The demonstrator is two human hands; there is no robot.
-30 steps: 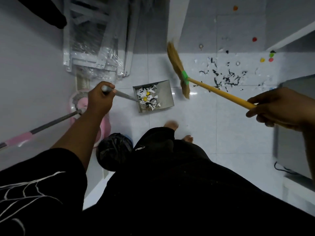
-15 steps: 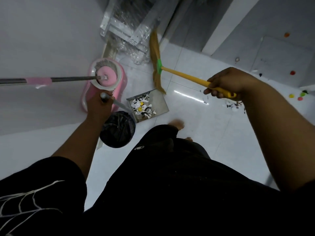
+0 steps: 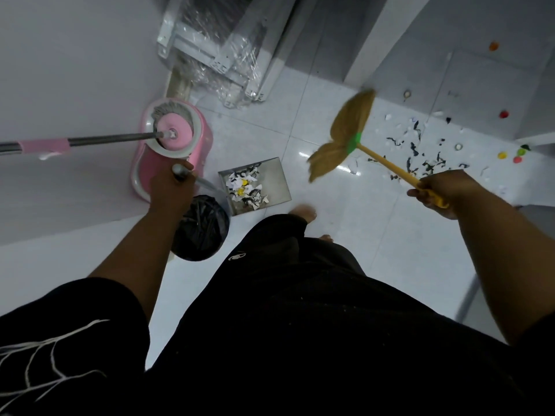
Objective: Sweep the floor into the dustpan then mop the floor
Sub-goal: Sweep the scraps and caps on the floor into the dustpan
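Observation:
My left hand [image 3: 172,187] grips the grey handle of a metal dustpan [image 3: 274,175], which holds paper scraps and yellow bits and hovers just right of a black-lined bin [image 3: 201,232]. My right hand [image 3: 441,190] grips the yellow handle of a straw broom [image 3: 345,133] with a green band; its head is raised and blurred. Black and white scraps [image 3: 417,151] and coloured caps lie on the white tiles to the right. A mop [image 3: 105,139] stands in a pink spin bucket [image 3: 201,151] by the left wall.
Plastic-wrapped white metal frames [image 3: 216,46] lean in the far corner. A white wall runs along the left. A grey step and white door frame [image 3: 378,37] border the far right. My bare feet [image 3: 303,211] stand near the dustpan. A grey cabinet edge sits at the right.
The broom head has swung from the corner by the frames out to the right, toward the scattered scraps. The dustpan stays beside the bin in my left hand.

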